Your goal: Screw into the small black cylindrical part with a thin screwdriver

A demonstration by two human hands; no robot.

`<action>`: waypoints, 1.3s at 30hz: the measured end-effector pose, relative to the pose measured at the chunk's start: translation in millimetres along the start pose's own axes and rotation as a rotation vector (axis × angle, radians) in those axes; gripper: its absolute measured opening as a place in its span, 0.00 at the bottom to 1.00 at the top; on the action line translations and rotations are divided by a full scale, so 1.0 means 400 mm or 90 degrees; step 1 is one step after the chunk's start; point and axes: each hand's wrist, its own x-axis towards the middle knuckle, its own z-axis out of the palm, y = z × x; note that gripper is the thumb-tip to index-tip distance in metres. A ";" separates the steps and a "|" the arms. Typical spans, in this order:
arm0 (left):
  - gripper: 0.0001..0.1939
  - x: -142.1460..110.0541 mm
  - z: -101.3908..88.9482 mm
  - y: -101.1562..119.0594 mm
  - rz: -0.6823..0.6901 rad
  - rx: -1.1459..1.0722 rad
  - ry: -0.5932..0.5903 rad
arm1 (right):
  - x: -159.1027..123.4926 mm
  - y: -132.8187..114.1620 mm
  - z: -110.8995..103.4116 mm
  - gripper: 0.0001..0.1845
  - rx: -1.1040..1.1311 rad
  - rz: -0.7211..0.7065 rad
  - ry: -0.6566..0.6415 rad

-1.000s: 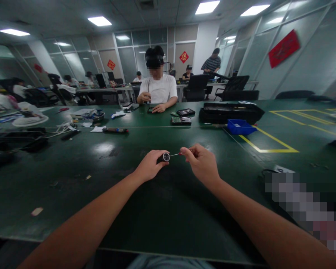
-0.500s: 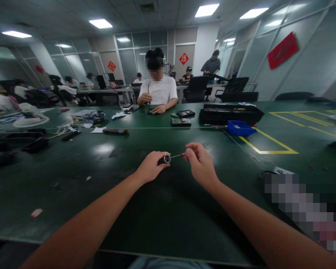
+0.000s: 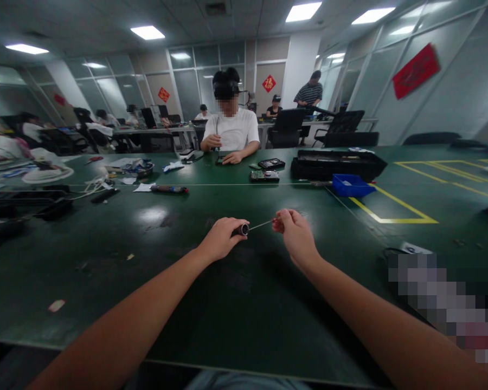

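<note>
My left hand is wrapped round a short dark cylinder, whose round, light-rimmed end faces me and to the right. Between the thumb and fingers of my right hand is a thin metal-shafted screwdriver with a bit of red at its handle. Its shaft slants down to the left, and the tip meets the right side of the cylinder's rim. Whether the tip is inside the cylinder or only against it, I cannot tell. Most of the handle is hidden by my fingers.
Across the green table a person in a white shirt handles a circuit board. Hard drives, a blue bin and a long black tray stand beyond my hands. An electric screwdriver and cables lie left.
My right hand has shifted slightly right and turned, so less of the screwdriver's red handle shows. My left hand still holds the cylinder in nearly the same place.
</note>
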 end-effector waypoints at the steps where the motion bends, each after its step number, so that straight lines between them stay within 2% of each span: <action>1: 0.18 -0.001 0.001 0.001 -0.006 -0.002 -0.001 | -0.005 -0.004 0.000 0.15 -0.022 -0.010 0.001; 12: 0.18 -0.002 0.005 -0.002 0.014 0.020 -0.034 | -0.039 -0.043 0.003 0.14 -0.258 -0.195 -0.043; 16: 0.19 0.000 0.010 -0.006 0.021 0.011 -0.051 | -0.041 -0.047 0.001 0.11 -0.340 -0.236 -0.051; 19: 0.16 -0.001 0.008 -0.003 0.011 -0.032 -0.045 | -0.038 -0.050 -0.003 0.11 -0.385 -0.239 -0.061; 22: 0.15 -0.002 0.002 0.000 -0.034 -0.082 -0.018 | -0.034 -0.051 -0.007 0.12 -0.398 -0.229 -0.054; 26: 0.20 0.000 -0.010 -0.004 -0.111 -0.171 0.066 | -0.033 -0.050 -0.011 0.12 -0.398 -0.220 -0.042; 30: 0.19 0.005 -0.030 -0.001 -0.193 -0.362 0.149 | -0.035 -0.051 -0.015 0.13 -0.387 -0.223 -0.044; 33: 0.16 0.006 -0.057 0.021 -0.236 -0.478 0.171 | -0.036 -0.054 -0.017 0.13 -0.378 -0.225 -0.049; 36: 0.18 0.004 -0.091 0.052 -0.266 -0.426 0.135 | -0.038 -0.058 -0.018 0.13 -0.379 -0.227 -0.050; 39: 0.15 0.002 -0.112 0.079 -0.242 -0.255 0.069 | -0.038 -0.058 -0.019 0.13 -0.377 -0.230 -0.052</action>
